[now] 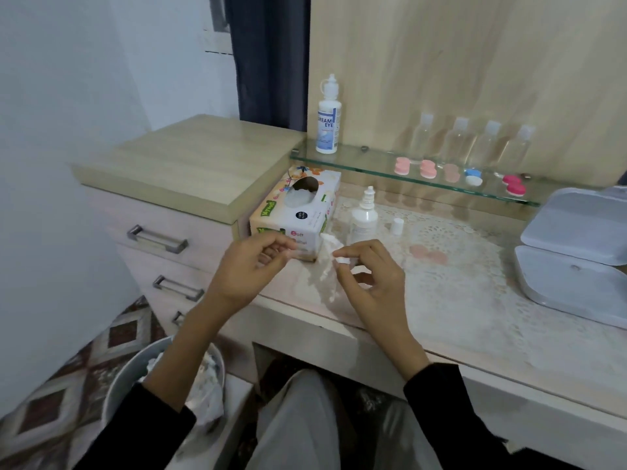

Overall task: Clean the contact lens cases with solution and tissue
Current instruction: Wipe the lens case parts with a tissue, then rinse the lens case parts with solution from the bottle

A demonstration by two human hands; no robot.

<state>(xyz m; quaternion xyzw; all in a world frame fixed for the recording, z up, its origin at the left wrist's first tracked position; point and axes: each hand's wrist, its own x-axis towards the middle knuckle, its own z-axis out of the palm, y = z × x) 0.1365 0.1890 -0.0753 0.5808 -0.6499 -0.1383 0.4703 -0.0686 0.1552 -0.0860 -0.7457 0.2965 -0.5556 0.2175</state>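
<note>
My right hand (368, 278) pinches a white tissue (328, 266) wrapped over a fingertip, the rest hanging down to the counter. My left hand (251, 266) has its fingers curled and pinches something small and white, too small to name. Just behind the hands stands a small uncapped solution bottle (363, 217), its cap (396, 226) beside it. A pale pink lens case (428, 254) lies on the counter to the right. Several more lens cases (428, 168) sit on the glass shelf (373, 166), pink, blue and white (473, 177) and magenta (515, 185). A tissue box (298, 212) stands left of the small bottle.
A large solution bottle (327, 117) stands at the shelf's left end, several clear empty bottles (458, 140) further right. An open grey box (576, 252) lies at the counter's right. A bin (169, 378) with used tissues stands on the floor by the drawers (157, 239).
</note>
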